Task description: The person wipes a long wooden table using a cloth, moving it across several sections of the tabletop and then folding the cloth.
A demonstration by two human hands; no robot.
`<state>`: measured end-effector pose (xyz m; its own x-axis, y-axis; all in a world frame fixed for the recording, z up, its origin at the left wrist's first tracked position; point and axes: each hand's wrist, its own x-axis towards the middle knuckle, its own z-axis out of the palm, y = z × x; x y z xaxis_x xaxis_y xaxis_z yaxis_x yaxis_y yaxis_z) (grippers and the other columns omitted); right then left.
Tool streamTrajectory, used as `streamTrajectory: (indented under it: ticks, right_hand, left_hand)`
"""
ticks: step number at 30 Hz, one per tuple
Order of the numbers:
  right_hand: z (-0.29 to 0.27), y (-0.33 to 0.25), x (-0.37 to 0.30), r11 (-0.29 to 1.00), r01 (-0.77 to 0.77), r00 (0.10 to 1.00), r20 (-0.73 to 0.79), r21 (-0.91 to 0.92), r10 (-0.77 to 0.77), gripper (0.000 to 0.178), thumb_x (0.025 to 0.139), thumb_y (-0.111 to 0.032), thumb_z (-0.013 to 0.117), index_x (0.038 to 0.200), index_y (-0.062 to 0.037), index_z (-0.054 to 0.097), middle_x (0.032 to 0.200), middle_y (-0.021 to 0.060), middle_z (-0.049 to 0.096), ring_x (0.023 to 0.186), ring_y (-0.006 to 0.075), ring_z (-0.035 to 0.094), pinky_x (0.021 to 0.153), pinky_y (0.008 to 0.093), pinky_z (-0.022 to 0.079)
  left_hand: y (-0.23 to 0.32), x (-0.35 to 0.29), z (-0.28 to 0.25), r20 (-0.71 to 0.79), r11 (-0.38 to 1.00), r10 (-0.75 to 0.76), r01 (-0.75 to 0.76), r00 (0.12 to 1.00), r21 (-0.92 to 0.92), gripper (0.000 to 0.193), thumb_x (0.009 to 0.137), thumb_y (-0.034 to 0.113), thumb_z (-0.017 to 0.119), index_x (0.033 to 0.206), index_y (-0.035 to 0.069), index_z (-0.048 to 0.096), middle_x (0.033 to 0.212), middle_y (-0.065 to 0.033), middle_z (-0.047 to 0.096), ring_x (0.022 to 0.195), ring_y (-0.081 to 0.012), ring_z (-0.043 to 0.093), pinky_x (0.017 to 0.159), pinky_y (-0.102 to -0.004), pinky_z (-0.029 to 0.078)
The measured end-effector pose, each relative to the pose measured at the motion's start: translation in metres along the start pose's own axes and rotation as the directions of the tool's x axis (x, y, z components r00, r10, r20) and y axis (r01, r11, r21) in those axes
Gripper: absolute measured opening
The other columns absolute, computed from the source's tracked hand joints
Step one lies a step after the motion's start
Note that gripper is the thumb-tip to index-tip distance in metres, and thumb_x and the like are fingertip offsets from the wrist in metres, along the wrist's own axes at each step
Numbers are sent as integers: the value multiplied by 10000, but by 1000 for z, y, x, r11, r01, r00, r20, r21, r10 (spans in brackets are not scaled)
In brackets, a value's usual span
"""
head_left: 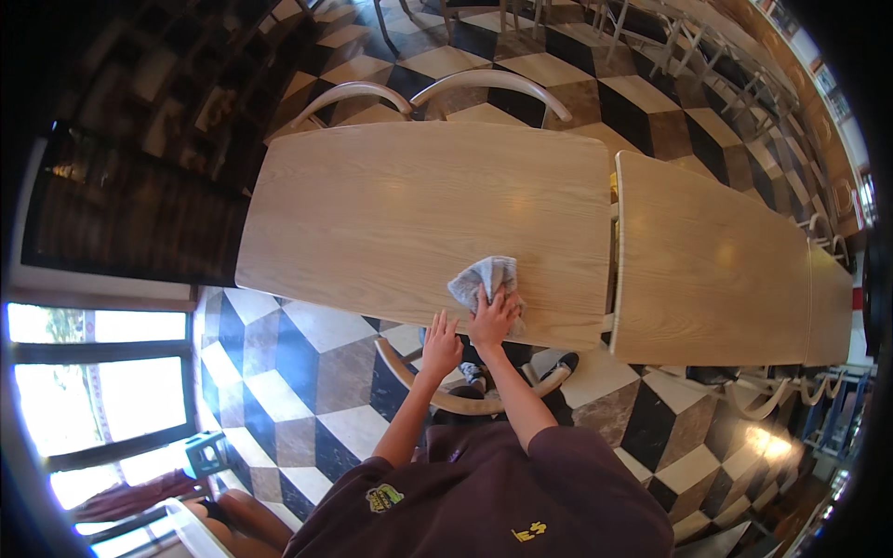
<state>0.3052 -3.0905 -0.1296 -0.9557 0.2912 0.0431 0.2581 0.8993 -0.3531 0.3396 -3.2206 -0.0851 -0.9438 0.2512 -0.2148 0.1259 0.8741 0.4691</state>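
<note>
A grey-white cleaning cloth (486,277) lies bunched on the light wooden table (419,200), close to its near edge and right of the middle. My right hand (493,321) presses down on the cloth, its fingers bent over the near part. Just to the left, my left hand (442,349) is at the table's near edge with its fingers stretched out and nothing in them. Whether its fingertips touch the wood I cannot tell.
A wooden chair (456,404) stands between me and the table; two chair backs (488,79) rise beyond it. Another table (712,265) adjoins on the right across a narrow gap. At the lower left are a teal stool (205,454) and part of a person (251,521).
</note>
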Motion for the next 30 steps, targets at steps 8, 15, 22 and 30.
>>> streamTrajectory:
  ticks: [8,15,22,30]
  right_hand:
    - [2,-34,-3,947,281,938,165,156,-305,674,761,-379,745,1400,-309,545,1491,157,425,1430,447,274,1114,635,253]
    - [-49,70,-15,980,199,966,163,16,-199,688,714,-391,802,1361,-322,580,1487,157,428,1434,418,291,1176,610,197]
    - [-84,178,-15,994,-82,996,-29,-74,80,747,727,-356,759,1429,-327,507,1501,160,397,1430,435,296,1160,601,233]
    - [-65,150,-20,936,-340,918,-251,-91,309,750,732,-312,733,1444,-278,498,1511,165,388,1399,470,325,1106,597,308]
  left_hand:
    - [-68,-2,2,205,979,-23,-19,979,202,692,821,181,596,1460,0,401,1528,-260,366,1428,-429,333,1151,-525,307]
    - [-84,-5,10,226,969,43,-96,973,227,722,812,152,581,1489,10,376,1549,-272,330,1425,-445,334,1148,-507,322]
    - [-79,0,4,262,968,-9,-57,965,243,714,821,150,570,1501,55,376,1569,-252,310,1435,-431,328,1138,-521,338]
    - [-94,6,-15,267,977,61,-112,962,180,641,864,175,555,1483,86,419,1546,-232,367,1412,-407,377,1144,-506,335]
